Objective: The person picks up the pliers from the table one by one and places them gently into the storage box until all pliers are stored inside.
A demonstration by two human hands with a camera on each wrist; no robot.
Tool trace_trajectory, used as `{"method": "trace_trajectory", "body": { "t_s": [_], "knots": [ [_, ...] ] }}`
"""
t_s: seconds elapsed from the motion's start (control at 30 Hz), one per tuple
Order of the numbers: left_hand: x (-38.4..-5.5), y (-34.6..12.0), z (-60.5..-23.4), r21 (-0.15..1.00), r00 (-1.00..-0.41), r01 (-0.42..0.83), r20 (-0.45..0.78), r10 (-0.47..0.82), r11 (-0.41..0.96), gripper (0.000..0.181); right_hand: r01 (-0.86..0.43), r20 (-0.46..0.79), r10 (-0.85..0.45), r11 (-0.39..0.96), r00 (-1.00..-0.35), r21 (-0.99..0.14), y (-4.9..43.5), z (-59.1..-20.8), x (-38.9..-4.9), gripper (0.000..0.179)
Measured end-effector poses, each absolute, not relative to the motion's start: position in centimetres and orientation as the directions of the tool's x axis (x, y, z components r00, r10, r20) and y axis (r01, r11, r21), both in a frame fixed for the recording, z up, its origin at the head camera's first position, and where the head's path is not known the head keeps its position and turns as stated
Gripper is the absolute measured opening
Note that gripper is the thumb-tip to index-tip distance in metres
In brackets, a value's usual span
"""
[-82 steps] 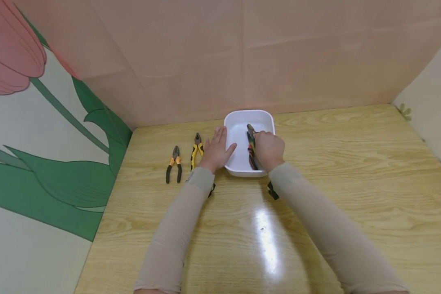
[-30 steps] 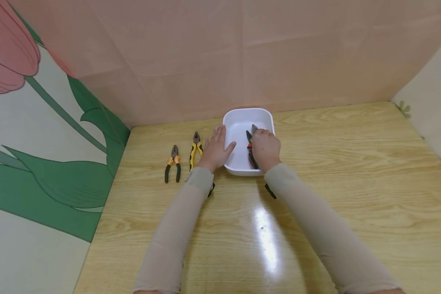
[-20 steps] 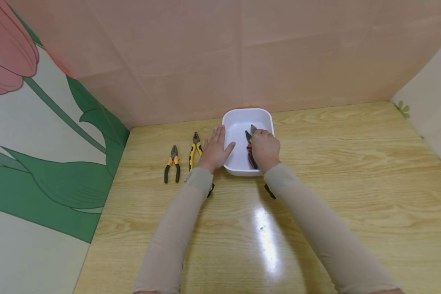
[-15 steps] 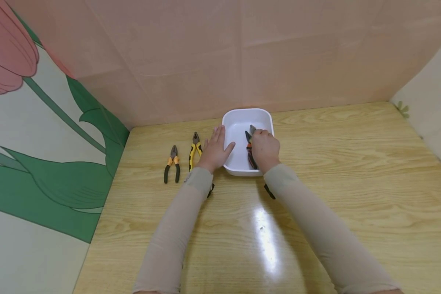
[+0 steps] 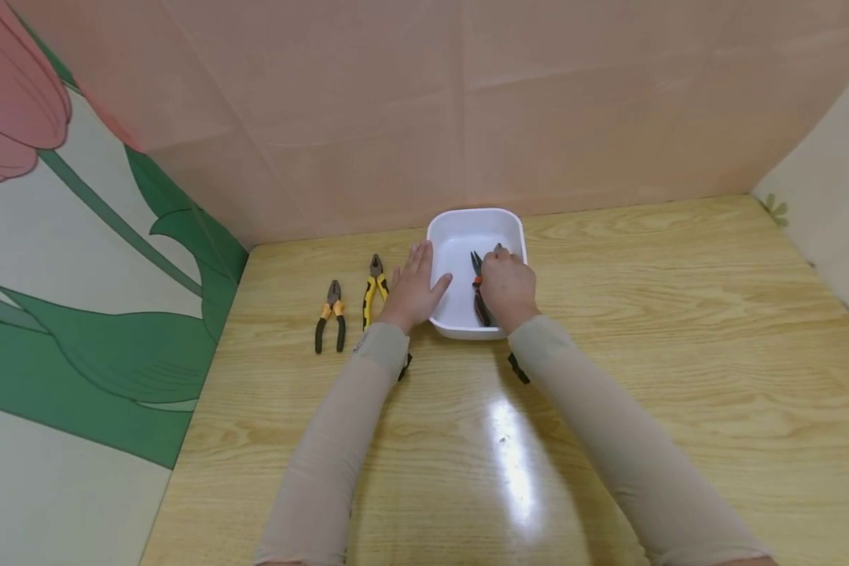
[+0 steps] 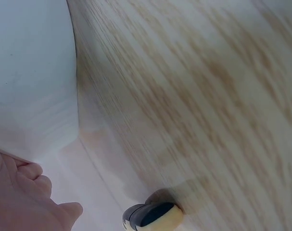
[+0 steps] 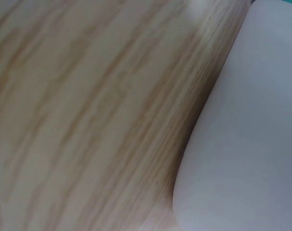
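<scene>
Head: right hand point(image 5: 510, 286) curled round grey-nosed metal pliers point(image 5: 498, 247), mostly hidden, inside white rectangular plastic tray point(image 5: 454, 244); red-and-black-handled pliers point(image 5: 481, 307) just left. Left hand point(image 5: 413, 289) straight-fingered on tray's left rim. Left wrist: yellow-and-black-handled pliers point(image 6: 161, 221), part visible, on wood-grain surface point(image 6: 194, 106). Right wrist: tray's outer wall.

White tub point(image 5: 457, 244), red-and-black pliers point(image 5: 477, 281)
</scene>
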State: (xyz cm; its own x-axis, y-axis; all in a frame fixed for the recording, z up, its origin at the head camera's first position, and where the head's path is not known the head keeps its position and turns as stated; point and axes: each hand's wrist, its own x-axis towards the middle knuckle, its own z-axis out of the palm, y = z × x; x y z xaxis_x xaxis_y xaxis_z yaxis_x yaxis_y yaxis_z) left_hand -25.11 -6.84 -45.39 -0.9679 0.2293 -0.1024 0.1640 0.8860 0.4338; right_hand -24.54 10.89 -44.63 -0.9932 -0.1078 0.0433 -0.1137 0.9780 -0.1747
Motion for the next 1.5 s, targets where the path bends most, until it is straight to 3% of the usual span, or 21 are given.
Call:
{"method": "trace_trajectory", "body": {
  "t_s": [0.9,1.5],
  "knots": [
    [-24.86,-6.93,-45.19,0.438,-0.969,0.162,-0.099,0.227,0.884,0.078,-0.123,0.05,-0.115,0.975,-0.992,-0.187,10.85,-44.47,-24.57,0.033],
    [-25.09,-6.79,-45.52,0.444,-0.969,0.158,-0.102,0.225,0.882,0.078,-0.2,0.174,-0.167,0.961,-0.971,-0.194,11.06,-44.75,-24.49,0.029]
  ]
}}
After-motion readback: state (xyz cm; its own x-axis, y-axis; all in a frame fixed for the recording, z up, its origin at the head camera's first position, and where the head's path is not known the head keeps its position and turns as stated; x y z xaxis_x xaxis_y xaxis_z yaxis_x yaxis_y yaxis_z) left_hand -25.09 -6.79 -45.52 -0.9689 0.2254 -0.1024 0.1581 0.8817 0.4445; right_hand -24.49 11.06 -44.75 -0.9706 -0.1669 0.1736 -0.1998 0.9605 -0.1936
